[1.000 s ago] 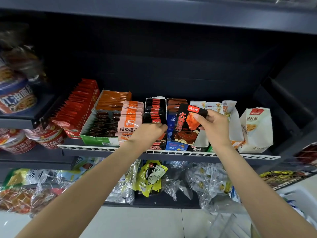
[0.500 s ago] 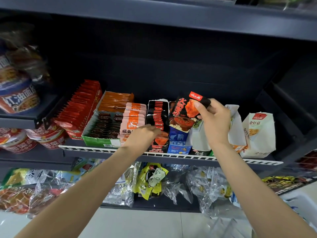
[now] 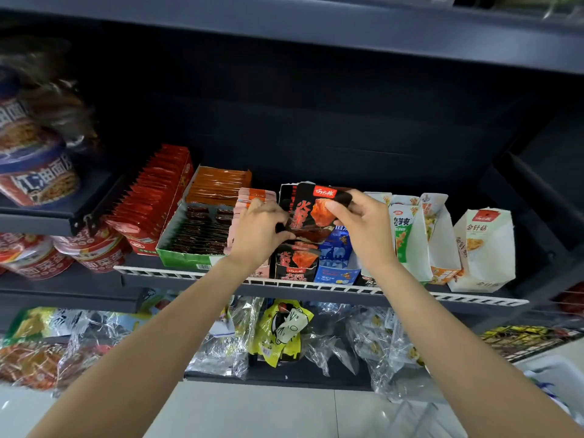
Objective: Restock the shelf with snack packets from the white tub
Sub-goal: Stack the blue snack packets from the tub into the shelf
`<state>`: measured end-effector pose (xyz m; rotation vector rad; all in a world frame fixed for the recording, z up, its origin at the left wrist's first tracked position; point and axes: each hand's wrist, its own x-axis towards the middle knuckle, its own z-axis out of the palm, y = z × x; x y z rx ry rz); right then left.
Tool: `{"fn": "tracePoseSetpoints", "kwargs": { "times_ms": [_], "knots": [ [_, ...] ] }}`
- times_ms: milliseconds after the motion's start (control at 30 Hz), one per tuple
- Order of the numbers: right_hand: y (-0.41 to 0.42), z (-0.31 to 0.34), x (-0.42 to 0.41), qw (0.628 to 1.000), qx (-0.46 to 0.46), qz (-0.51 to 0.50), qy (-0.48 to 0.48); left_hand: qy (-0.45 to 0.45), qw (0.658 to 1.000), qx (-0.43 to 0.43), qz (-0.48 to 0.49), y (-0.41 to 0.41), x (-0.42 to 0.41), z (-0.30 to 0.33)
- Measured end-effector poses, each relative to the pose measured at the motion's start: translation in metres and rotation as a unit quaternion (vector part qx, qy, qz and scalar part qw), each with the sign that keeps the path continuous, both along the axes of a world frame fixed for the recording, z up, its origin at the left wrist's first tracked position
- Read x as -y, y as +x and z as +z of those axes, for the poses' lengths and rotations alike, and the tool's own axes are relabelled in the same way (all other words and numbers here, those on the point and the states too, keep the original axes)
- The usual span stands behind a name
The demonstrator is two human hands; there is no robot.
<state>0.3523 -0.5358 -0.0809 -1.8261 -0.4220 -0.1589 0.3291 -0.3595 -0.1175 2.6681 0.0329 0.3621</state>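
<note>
A black and red snack packet [image 3: 311, 213] is held above its matching black display box [image 3: 295, 263] in the middle of the shelf [image 3: 316, 284]. My right hand [image 3: 363, 226] pinches the packet's upper right side. My left hand [image 3: 259, 232] grips its lower left edge, fingers curled by the box's packets. A corner of the white tub [image 3: 556, 374] shows at the lower right, its contents mostly out of view.
Red packets [image 3: 151, 200], a green box [image 3: 189, 241] and pink packets sit left of my hands. A blue box [image 3: 336, 260] and white cartons [image 3: 483, 248] stand to the right. Noodle bowls [image 3: 38, 181] fill the left shelves; bagged snacks [image 3: 284, 330] lie below.
My right hand carried the packet up and leftwards over the black box. My left hand rose from the box front and took hold of the packet's lower left edge.
</note>
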Motion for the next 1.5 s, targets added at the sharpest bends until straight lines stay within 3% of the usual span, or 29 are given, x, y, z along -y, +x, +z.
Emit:
{"fn": "tracePoseSetpoints", "kwargs": {
  "times_ms": [67, 133, 267, 400, 600, 833, 933, 1067, 1333, 1500],
  "knots": [
    [-0.001, -0.006, 0.0, 1.0, -0.011, 0.007, -0.003, 0.073, 0.997, -0.03, -0.023, 0.003, -0.004, 0.0],
    [-0.002, -0.015, 0.0, 1.0, -0.024, 0.003, -0.008, 0.085, 0.994, -0.046, -0.042, 0.004, -0.009, -0.002],
    [-0.002, -0.034, 0.0, 0.998, -0.043, 0.005, -0.034, -0.128, 0.987, -0.066, -0.077, -0.006, -0.016, 0.005],
    [-0.001, -0.047, -0.005, 0.996, -0.074, -0.001, -0.046, -0.189, 0.978, -0.036, -0.076, -0.013, -0.016, 0.011],
    [0.007, -0.046, -0.008, 0.992, -0.075, 0.007, -0.103, -0.128, 0.988, -0.061, -0.067, -0.007, -0.017, 0.01],
    [0.011, -0.041, -0.009, 0.973, 0.014, -0.053, -0.224, -0.095, 0.991, -0.082, -0.038, 0.003, -0.019, 0.012],
    [0.015, -0.039, -0.006, 0.973, 0.011, -0.042, -0.227, -0.117, 0.99, -0.07, -0.046, 0.002, -0.018, 0.012],
    [0.019, -0.037, -0.002, 0.965, 0.035, -0.026, -0.258, -0.067, 0.995, -0.047, -0.055, 0.003, -0.017, 0.01],
    [0.026, -0.051, -0.005, 0.956, -0.001, 0.007, -0.292, -0.01, 0.993, -0.094, -0.065, 0.003, -0.021, 0.007],
    [0.028, -0.061, -0.005, 0.96, -0.017, -0.018, -0.278, -0.027, 0.994, -0.09, -0.053, 0.0, -0.018, -0.001]
  ]
}}
